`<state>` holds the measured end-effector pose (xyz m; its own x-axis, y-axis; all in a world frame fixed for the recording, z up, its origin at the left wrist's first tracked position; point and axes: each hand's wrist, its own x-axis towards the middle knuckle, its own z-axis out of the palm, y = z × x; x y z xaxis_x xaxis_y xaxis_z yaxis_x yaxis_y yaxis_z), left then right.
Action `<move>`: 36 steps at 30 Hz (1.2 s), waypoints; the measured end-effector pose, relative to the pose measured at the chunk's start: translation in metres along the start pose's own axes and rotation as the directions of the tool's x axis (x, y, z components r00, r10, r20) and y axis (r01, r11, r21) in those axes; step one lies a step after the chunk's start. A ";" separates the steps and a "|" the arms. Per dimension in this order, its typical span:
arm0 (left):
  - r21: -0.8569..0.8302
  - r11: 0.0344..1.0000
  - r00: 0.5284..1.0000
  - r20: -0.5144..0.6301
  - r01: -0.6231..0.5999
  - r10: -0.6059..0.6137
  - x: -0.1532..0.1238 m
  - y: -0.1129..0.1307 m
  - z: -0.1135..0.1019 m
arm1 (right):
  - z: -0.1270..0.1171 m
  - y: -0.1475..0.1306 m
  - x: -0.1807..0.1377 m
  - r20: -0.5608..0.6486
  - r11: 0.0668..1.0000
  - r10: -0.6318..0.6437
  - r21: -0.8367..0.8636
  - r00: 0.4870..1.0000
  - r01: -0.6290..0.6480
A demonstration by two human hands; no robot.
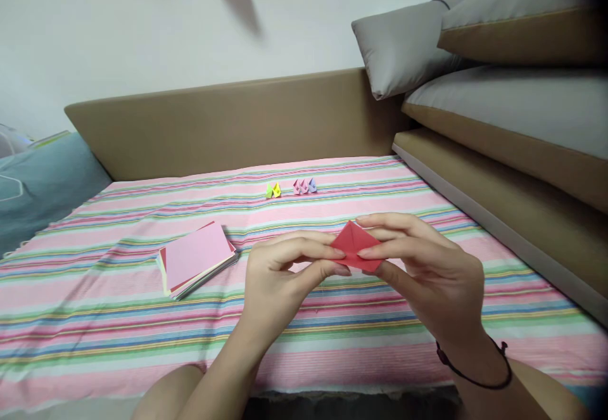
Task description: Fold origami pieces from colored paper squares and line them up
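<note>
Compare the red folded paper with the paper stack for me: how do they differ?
The red folded paper comes to a point at the top, while the paper stack has a flat, rectangular pink sheet uppermost.
The red folded paper is held between the left hand and right hand; the paper stack lies on the striped cloth.
The red folded paper looks smaller than the paper stack.
Both show red.

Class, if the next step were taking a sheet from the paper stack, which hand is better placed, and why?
Probably the left hand: the paper stack lies nearer to it than to the right hand. Both pinch the red paper, so the left would first have to let go.
</note>
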<state>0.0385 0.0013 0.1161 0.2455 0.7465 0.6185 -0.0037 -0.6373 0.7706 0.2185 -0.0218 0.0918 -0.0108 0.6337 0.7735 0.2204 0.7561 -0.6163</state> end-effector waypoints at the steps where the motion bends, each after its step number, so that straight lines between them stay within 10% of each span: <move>1: -0.002 1.000 1.000 -0.001 0.020 -0.020 0.000 0.000 0.001 | 0.001 0.000 0.000 0.006 0.999 0.028 0.017 1.000 -0.028; 7: 0.080 0.996 0.999 0.024 0.040 -0.042 0.000 0.000 0.002 | 0.005 -0.002 0.000 0.059 0.987 0.138 0.072 0.989 -0.142; 15: 0.072 0.994 0.997 0.007 0.080 -0.081 -0.003 -0.001 0.004 | -0.001 -0.010 0.008 0.123 0.979 0.022 -0.202 0.992 0.003; 36: 0.060 0.995 0.996 -0.028 0.086 -0.084 -0.006 0.001 0.007 | -0.002 -0.013 0.005 0.078 0.991 0.096 -0.098 0.992 -0.088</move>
<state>0.0439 -0.0056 0.1123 0.2178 0.8025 0.5555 0.0751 -0.5813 0.8102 0.2173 -0.0283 0.1041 -0.0654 0.7141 0.6969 0.3151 0.6775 -0.6646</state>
